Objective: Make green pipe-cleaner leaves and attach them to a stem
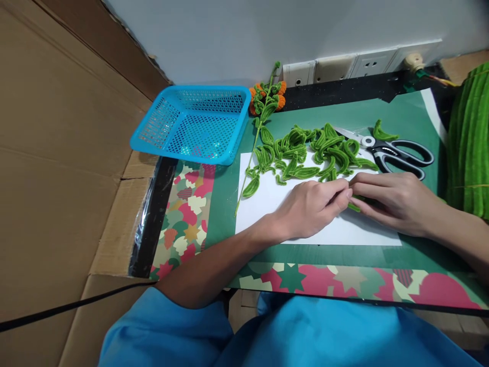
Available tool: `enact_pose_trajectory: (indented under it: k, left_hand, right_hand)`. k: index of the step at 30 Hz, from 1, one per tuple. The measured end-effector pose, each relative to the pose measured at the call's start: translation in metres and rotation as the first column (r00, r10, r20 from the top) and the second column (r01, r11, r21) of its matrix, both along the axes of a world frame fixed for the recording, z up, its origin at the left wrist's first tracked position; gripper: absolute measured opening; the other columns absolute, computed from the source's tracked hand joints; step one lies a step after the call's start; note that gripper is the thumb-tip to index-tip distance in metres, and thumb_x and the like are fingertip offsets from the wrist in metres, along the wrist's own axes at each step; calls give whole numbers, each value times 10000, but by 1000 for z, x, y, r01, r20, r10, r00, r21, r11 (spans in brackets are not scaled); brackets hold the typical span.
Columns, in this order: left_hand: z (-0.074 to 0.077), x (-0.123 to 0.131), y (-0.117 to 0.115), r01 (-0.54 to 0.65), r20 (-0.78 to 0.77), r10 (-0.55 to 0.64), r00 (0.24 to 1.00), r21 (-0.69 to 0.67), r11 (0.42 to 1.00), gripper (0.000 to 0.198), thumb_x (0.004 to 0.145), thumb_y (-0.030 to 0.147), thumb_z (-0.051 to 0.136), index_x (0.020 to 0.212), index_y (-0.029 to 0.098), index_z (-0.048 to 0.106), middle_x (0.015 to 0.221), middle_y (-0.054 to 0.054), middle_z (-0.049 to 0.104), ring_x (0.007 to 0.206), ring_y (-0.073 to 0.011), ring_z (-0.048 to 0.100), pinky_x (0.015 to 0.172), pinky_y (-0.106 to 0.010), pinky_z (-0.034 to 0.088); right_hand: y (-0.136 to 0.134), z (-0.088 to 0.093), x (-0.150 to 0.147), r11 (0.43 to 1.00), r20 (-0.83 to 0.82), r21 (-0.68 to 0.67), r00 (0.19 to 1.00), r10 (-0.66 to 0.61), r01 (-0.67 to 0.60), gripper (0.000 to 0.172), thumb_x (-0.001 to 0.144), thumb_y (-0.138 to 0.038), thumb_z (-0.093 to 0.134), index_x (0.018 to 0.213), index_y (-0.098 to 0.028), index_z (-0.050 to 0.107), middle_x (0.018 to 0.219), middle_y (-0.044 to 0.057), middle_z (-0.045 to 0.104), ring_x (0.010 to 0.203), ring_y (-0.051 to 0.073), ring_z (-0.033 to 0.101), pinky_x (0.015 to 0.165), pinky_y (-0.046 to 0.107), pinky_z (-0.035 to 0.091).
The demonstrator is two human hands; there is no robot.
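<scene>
My left hand (311, 206) and my right hand (393, 199) meet over a white sheet of paper (267, 204), fingertips pressed together on a short green pipe-cleaner piece (354, 207) that shows just below them. Both hands are closed in a pinch on it. Beyond the hands lies a pile of bent green pipe-cleaner leaves (309, 153). A finished stem with green leaves and orange flowers (263, 117) lies to the left of the pile, reaching toward the wall.
Black-handled scissors (397, 152) lie at the right behind my right hand. A blue mesh basket (193, 122) stands at the back left. A bundle of long green pipe cleaners (469, 142) fills the right edge. Cardboard (57, 153) walls the left side.
</scene>
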State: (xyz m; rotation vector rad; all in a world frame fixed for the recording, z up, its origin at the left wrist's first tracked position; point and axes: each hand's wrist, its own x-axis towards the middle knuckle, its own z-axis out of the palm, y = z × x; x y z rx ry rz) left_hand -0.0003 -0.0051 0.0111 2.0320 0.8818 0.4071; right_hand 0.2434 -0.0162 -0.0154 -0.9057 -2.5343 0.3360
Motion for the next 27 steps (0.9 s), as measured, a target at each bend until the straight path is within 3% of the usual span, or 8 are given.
enact_pose_trajectory:
  k: [7, 27]
  left_hand:
    - [-1, 0, 0, 4, 7, -4, 1000, 7, 1000, 373, 1137, 413, 405, 861, 217, 562, 730, 8, 634, 675, -158, 578, 649, -299, 361]
    - [-5, 1, 0, 6, 52, -5, 999, -19, 1000, 362, 1141, 409, 395, 871, 228, 555, 772, -5, 665, 717, -170, 612, 675, -308, 412]
  right_hand:
    - [-1, 3, 1, 1000, 28, 10, 999, 26, -26, 159, 1103, -229, 510, 982, -202, 611, 848, 23, 593, 679, 153, 554, 607, 297, 358]
    - [-1, 6, 1, 999, 30, 33, 999, 28, -29, 192, 1118, -246, 484, 999, -194, 626, 877, 44, 632, 694, 164, 566, 610, 311, 365]
